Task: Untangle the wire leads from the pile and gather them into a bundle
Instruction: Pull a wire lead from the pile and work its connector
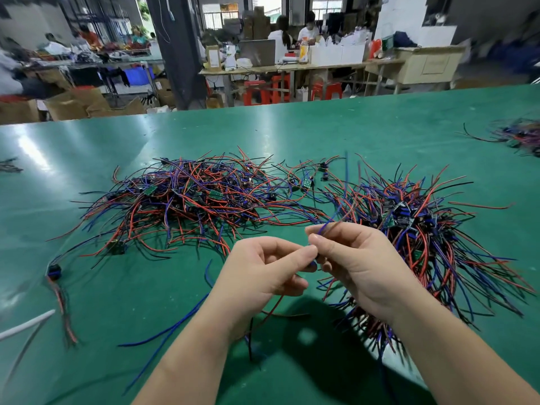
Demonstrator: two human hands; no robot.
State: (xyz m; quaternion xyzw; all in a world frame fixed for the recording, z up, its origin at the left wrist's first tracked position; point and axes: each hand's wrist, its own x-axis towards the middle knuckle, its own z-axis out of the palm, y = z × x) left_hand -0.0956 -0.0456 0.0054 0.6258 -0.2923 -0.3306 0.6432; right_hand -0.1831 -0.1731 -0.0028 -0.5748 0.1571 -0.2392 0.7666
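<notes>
A tangled pile of red, blue and black wire leads with small green boards lies on the green table, left of centre. A denser gathered heap of leads fans out at the right. My left hand and my right hand meet above the table's near side. Each pinches the same blue lead between thumb and fingers; its end rises past my right fingertips. Red, black and blue leads trail down from my left hand onto the table.
A stray lead set with a black connector lies at the near left, beside a white strip. Another wire heap sits at the far right edge. Beyond the table are workbenches, boxes, red stools and seated people.
</notes>
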